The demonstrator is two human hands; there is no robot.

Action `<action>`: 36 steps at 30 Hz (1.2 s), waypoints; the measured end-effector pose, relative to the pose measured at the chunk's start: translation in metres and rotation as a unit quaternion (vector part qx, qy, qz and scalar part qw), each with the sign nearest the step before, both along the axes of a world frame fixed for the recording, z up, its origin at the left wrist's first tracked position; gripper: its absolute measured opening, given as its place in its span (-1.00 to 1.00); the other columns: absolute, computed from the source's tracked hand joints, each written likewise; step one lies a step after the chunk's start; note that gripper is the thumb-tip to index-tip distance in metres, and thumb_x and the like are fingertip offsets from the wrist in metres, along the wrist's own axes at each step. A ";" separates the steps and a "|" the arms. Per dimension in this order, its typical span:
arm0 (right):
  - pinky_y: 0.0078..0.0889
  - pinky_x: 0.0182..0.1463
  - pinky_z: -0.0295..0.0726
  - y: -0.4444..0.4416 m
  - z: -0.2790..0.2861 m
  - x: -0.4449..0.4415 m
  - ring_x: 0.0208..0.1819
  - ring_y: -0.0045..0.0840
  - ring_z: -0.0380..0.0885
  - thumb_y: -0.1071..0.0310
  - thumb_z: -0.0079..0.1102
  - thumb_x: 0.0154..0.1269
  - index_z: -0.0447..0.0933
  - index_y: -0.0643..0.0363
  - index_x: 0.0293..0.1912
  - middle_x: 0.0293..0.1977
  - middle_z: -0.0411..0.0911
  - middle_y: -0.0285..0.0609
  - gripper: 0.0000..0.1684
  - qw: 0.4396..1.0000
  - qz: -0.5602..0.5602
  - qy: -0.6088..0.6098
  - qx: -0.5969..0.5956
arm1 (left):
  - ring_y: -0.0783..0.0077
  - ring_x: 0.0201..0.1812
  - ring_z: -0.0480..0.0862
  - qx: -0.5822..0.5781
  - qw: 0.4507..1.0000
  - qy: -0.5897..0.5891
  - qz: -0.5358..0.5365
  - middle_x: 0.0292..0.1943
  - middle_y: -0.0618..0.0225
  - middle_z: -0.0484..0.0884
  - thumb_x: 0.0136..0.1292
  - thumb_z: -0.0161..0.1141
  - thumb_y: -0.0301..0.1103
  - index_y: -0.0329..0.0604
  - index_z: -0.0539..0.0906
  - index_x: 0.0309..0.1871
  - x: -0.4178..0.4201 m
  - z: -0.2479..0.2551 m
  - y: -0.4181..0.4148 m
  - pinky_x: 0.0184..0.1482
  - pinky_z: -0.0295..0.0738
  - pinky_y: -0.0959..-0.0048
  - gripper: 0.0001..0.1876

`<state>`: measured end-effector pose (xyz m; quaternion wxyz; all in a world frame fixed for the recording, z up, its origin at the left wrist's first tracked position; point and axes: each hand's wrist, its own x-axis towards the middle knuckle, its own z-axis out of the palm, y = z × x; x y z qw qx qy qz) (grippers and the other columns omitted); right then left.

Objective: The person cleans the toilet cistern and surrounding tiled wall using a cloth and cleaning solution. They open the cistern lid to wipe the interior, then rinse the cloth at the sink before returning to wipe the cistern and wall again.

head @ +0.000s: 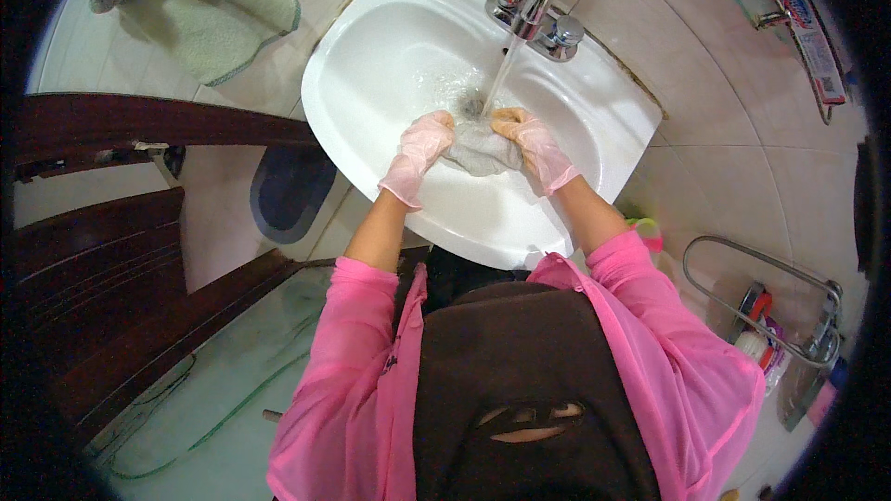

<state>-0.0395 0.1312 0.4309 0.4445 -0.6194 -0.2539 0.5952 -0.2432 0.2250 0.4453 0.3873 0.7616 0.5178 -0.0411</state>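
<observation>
A wet, light grey cloth (pixel 484 149) is bunched in the white washbasin (pixel 369 76), just in front of the drain. My left hand (pixel 426 146), in a thin pink glove, grips its left edge. On the opposite side my right hand (pixel 532 142), gloved alike, pinches its upper right edge. Water runs from the chrome faucet (pixel 536 10) in a stream (pixel 502 76) that falls between my hands, at the cloth's far edge. Splashes spread over the basin floor left of the stream. The fingertips of both hands are partly hidden by the folds and by the gloves.
Two chrome tap knobs (pixel 569 30) flank the spout. A pale green towel (pixel 216 14) hangs at the upper left. On the right wall are a metal rack holding a toothpaste box (pixel 807 35) and a towel bar (pixel 752 261). A dark wooden door (pixel 104 271) stands at left.
</observation>
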 end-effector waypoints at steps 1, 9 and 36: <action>-0.47 0.15 0.54 0.003 0.009 -0.002 0.05 -0.42 0.56 0.31 0.23 0.36 0.44 0.41 0.22 0.07 0.55 -0.03 -0.47 0.999 -0.005 -0.025 0.021 | 0.00 0.07 0.67 0.067 0.998 0.002 -0.013 0.02 0.14 0.71 0.24 0.08 -0.20 -0.04 0.67 0.08 -0.009 -0.028 0.004 0.12 0.54 0.20 -0.63; -0.22 0.15 0.57 0.033 0.032 -0.027 0.08 -0.06 0.58 0.20 0.22 0.34 0.45 0.31 0.18 0.00 0.58 0.20 -0.47 0.820 0.127 -0.557 -0.019 | 0.03 0.12 0.65 -0.037 0.950 -0.148 0.272 0.09 -0.04 0.67 0.38 0.01 -0.10 -0.06 0.41 0.44 0.001 0.013 0.003 0.19 0.48 0.21 -0.42; -0.17 -0.03 0.52 0.017 0.034 -0.063 -0.16 -0.10 0.56 0.05 0.03 0.46 0.56 0.18 -0.17 -0.23 0.58 0.01 -0.63 0.941 0.085 -0.309 0.111 | 0.27 -0.14 0.64 -0.201 0.840 -0.415 0.285 -0.13 0.21 0.61 0.50 0.04 -0.17 -0.27 0.55 0.01 0.045 -0.061 -0.035 -0.15 0.62 0.27 -0.68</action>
